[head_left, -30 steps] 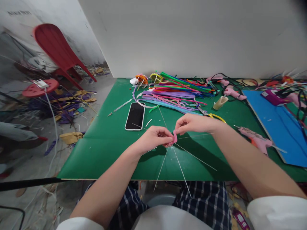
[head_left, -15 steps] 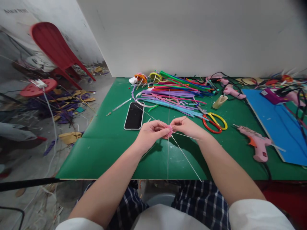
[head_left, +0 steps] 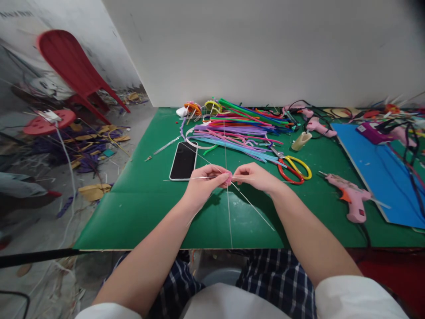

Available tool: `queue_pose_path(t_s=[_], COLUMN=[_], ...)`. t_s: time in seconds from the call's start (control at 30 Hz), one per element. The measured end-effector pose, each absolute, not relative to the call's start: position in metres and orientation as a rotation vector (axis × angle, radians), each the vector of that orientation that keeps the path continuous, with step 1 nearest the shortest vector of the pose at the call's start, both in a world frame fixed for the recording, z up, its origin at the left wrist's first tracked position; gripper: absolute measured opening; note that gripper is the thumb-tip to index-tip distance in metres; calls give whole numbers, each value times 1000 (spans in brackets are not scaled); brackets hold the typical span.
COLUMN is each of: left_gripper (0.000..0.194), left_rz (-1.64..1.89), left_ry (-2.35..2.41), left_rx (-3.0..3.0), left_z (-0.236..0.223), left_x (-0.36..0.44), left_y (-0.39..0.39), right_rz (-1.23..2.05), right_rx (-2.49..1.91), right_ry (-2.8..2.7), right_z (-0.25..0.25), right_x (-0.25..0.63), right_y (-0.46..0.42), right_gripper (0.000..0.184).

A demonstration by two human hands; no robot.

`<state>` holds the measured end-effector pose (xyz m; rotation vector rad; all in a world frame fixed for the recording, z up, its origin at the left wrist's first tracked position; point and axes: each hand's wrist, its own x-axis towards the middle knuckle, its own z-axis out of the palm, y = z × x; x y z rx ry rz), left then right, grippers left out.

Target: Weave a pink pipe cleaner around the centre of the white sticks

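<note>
My left hand pinches a small fuzzy pink piece, which looks like wound pipe cleaner, between thumb and fingers. Long thin straight wires radiate from this centre in several directions, crossing above the table. Just right of the pink piece, my right hand has thumb and forefinger closed on what looks like one of the thin wires. Its fingertips partly hide the spot. A phone with a dark screen lies behind and left of my left hand. Scissors with red and yellow handles lie beyond my right hand.
Colourful pipe cleaners are heaped at the back of the green table. A pink glue gun with a cable lies at right, near a blue board. A red chair stands at far left.
Both hands and the wire piece sit slightly further left in view. The wires have tilted a little, and my right fingertips have shifted at the pink centre.
</note>
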<state>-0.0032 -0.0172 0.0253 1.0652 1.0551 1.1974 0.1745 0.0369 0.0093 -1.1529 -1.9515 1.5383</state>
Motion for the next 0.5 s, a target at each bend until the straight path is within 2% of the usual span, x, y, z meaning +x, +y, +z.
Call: queue_pose_path(t_s=[0.13, 0.33, 0.4, 0.5], left_gripper=[18, 20, 21, 23], left_rz=[1212, 1183, 1167, 1154], left_ry=[1082, 1071, 1067, 1063], left_rx=[1002, 928, 918, 903], left_z=[23, 22, 21, 20], left_x=[-5, -5, -5, -4], left_y=[-13, -11, -11, -11], right_rz=[1413, 727, 749, 947], right_rx=[-1172, -929, -879, -961], right_ry=[-1984, -2060, -2004, -1901], right_z=[6, 10, 13, 19], right_x=[175, 166, 162, 156], right_y=[38, 30, 25, 17], right_gripper=[23, 30, 26, 20])
